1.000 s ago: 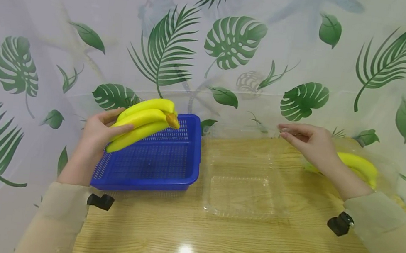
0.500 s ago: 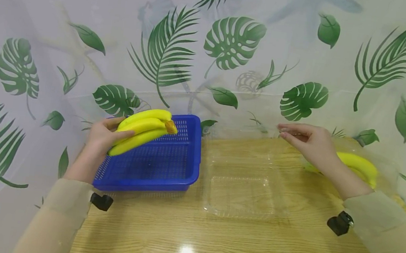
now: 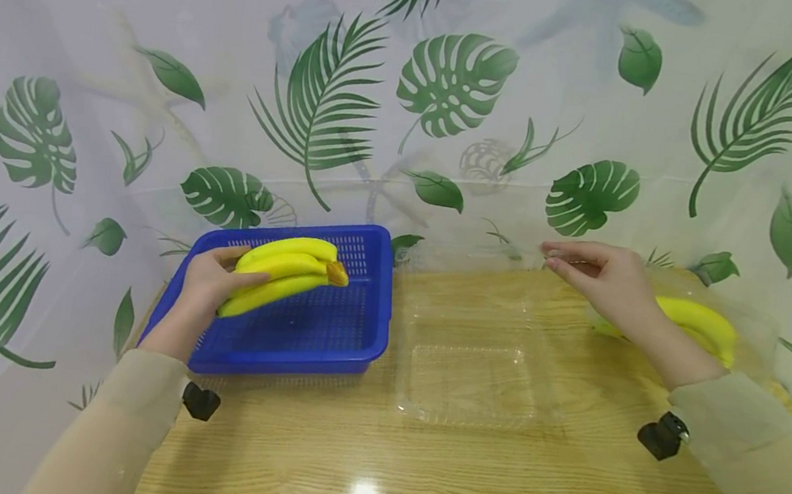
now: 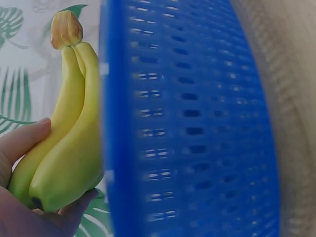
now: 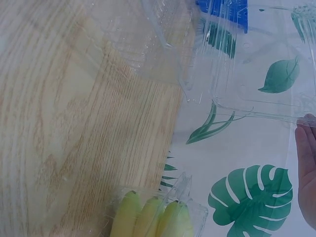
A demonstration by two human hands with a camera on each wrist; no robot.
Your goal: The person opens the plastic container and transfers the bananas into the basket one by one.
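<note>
Holding banana bunch (image 3: 283,273) over blue basket (image 3: 356,340), left hand (image 3: 212,279) keeps grip curled round fruit, thumb on top. Right hand (image 3: 600,282) pinches raised lid edge of clear plastic box (image 3: 472,382) on wooden table (image 3: 486,485). Second banana bunch (image 3: 706,325) lies behind right wrist.

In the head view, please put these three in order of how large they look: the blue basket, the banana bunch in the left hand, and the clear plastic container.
1. Blue basket.
2. Clear plastic container, hard to outline; may rival the basket.
3. Banana bunch, gripped by the left hand.
</note>
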